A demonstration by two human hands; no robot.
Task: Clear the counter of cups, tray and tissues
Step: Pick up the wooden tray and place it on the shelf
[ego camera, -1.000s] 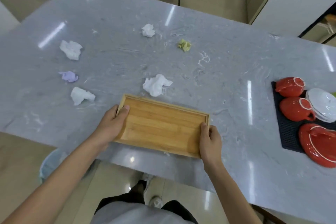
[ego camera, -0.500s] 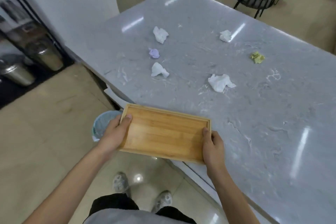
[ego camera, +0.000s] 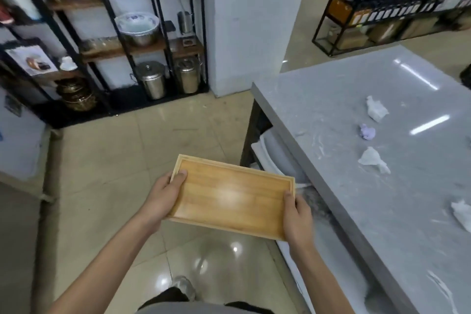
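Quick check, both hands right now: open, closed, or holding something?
Left hand: closed on the left end of the wooden tray, thumb on top.
Right hand: closed on the tray's right end, thumb over the rim.

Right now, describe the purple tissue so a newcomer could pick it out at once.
Start at the grey counter on the right of the view and follow its near left edge inward. Three crumpled tissues lie in a loose line there: a white tissue farthest, another white one nearest. The purple tissue lies between them, the only lilac wad and the smallest.
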